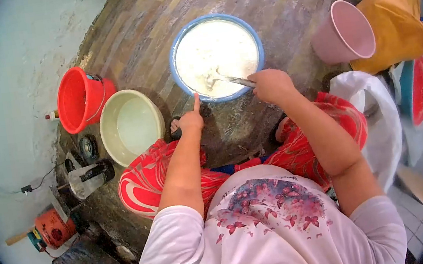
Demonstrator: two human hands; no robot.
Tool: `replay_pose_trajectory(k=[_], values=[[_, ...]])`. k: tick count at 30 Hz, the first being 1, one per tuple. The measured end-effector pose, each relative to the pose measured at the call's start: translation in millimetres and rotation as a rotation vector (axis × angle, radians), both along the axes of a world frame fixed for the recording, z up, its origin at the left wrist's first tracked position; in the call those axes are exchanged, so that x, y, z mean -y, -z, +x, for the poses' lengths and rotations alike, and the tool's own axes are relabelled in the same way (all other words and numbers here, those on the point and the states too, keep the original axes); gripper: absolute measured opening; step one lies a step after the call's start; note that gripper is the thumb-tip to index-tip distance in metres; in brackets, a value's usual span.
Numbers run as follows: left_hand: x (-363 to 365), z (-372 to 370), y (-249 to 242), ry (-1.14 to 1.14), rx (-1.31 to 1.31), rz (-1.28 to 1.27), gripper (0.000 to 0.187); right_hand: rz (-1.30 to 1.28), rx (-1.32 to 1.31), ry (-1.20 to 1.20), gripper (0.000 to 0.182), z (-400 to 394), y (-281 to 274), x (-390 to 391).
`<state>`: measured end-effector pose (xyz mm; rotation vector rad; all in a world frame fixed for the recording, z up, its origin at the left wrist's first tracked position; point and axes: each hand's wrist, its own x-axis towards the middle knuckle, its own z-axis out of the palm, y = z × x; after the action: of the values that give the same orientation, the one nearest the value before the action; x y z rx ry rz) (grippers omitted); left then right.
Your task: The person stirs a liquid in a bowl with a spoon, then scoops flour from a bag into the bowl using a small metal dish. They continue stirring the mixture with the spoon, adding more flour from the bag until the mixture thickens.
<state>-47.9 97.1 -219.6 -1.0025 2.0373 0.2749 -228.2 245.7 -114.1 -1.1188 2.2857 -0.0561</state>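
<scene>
A blue basin (176, 78) stands on the floor in front of me, holding a white, batter-like mixture (215, 46). My right hand (272, 86) is closed around the handle of a metal spoon (238, 80) at the basin's near right side. The spoon's head is partly sunk in the mixture, so its full shape is hidden. At the near left rim is my left hand (192, 119), its index finger stretched out and touching the rim or just over it. The other fingers of that hand are curled, with nothing visible in them.
To the left stand a cream tub (105, 125) with whitish liquid and a red bucket (101, 95). A clear jug (82, 182) and an orange-red machine (53, 228) sit near the wall. On the right are a pink bucket (329, 41), a yellow bag (394, 17) and a white sack (381, 125).
</scene>
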Motion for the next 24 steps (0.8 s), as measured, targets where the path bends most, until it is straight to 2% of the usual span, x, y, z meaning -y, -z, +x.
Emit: replay_pose_trajectory(k=[2, 5, 9, 11, 13, 18, 24], values=[[-10, 6, 12, 0.055, 0.01, -0.066, 0.083, -0.032, -0.027, -0.002, 0.02, 0, 5, -4], [-26, 10, 24, -0.099, -0.097, 0.04, 0.089, -0.035, -0.028, 0.002, 0.019, -1, 2, -3], [-41, 10, 32, -0.056, -0.208, 0.029, 0.103, -0.007, -0.017, -0.024, 0.018, -1, 1, -3], [-41, 10, 45, -0.077, -0.202, 0.021, 0.103, -0.016, -0.03, -0.029, 0.018, -3, 4, -1], [-42, 7, 38, -0.089, -0.194, 0.018, 0.103, -0.028, -0.042, -0.035, 0.018, -3, 8, -1], [-43, 6, 35, 0.003, -0.197, -0.038, 0.085, -0.026, -0.024, -0.023, 0.018, -2, 4, -2], [-48, 2, 48, 0.007, -0.216, -0.078, 0.077, -0.004, -0.035, -0.033, 0.018, -3, 3, 0]])
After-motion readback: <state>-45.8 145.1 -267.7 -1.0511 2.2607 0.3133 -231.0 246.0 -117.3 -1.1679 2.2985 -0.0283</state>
